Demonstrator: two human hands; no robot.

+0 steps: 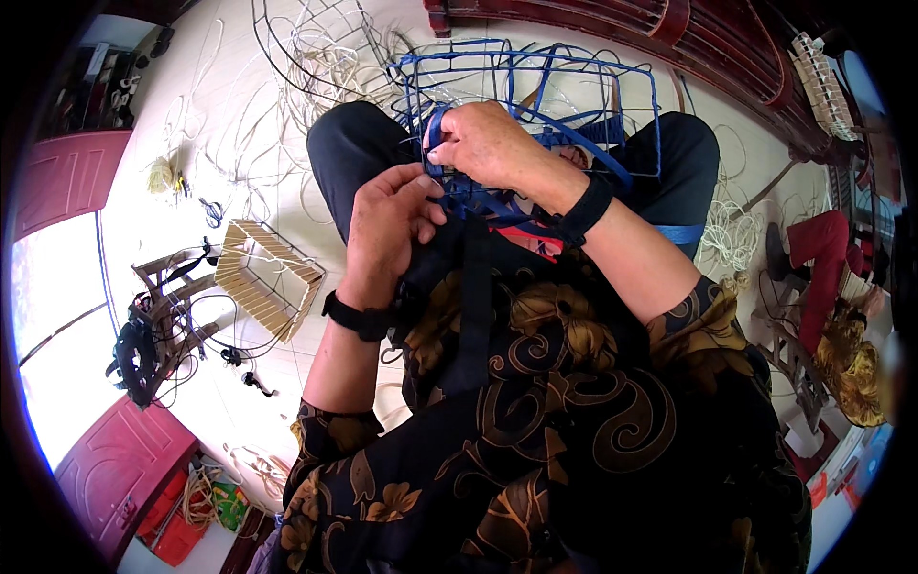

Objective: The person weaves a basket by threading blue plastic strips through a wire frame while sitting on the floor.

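Observation:
A blue wire basket frame (612, 105) rests on my lap, partly woven with blue plastic strips (497, 201). My right hand (492, 143) reaches across the frame's near side and pinches a blue strip between thumb and fingers. Just below it, my left hand (387, 215) presses on the woven blue strips at the frame's lower edge, fingers curled around them. Both wrists wear black bands. My knees in black trousers show beneath the frame.
A cream woven basket (268, 277) lies tipped on the tiled floor at left beside a small wooden stool (167, 287). Loose white strips (325, 48) and scissors (212, 210) lie on the floor ahead. Another seated person (841, 316) is at right. Dark wooden furniture (708, 38) stands behind.

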